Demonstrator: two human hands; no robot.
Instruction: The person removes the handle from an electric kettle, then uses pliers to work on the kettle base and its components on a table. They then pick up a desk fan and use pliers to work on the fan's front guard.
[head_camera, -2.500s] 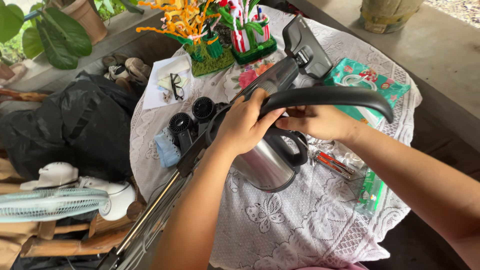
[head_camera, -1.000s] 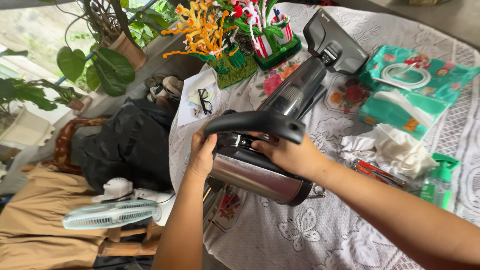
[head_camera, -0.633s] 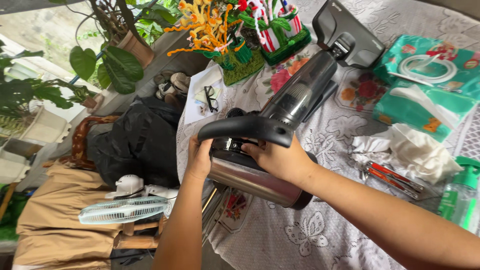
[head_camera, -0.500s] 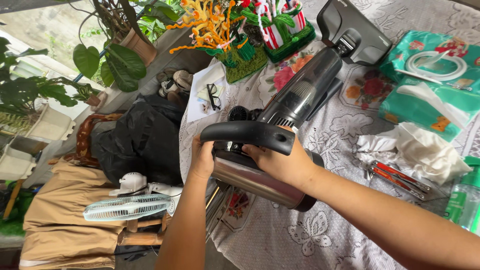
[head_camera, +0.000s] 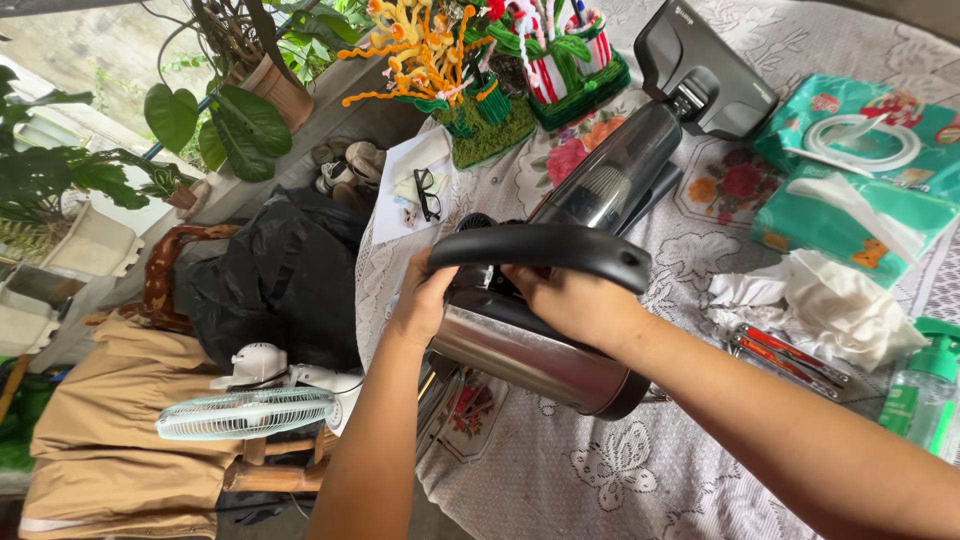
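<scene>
Left hand (head_camera: 425, 300): it was pressed against the near end of the handheld vacuum (head_camera: 560, 290), fingers wrapped onto its body just below the black handle (head_camera: 545, 248); closed on the machine.
Right hand (head_camera: 575, 305): it gripped the vacuum from the other side, fingers curled up under the black handle and the palm on the steel canister (head_camera: 530, 355); closed on the machine.
Handheld vacuum: it was held between the 2 hands, raised over the near left part of the surface (head_camera: 600, 470), its steel canister tilted toward the person and its dark clear tube running away up to the right.
Nozzle head (head_camera: 705, 70): the wide black head sat at the far end of the vacuum, resting on the surface.
Surface: a white lace cloth with flower prints covered it.
Right of the hands: crumpled white tissue (head_camera: 830, 300) lay just beside red-handled pliers (head_camera: 790, 355); a green-capped pump bottle (head_camera: 920, 395) stood at the right edge.
Far right: a green tissue pack (head_camera: 850, 210) lay near a coiled white tube (head_camera: 865, 145).
Far side: 2 pipe-cleaner flower arrangements (head_camera: 470, 80) stood near a pair of glasses (head_camera: 428, 192) on paper.
Left, below the surface: a small white fan (head_camera: 250, 410) and a black bag (head_camera: 285, 280).
</scene>
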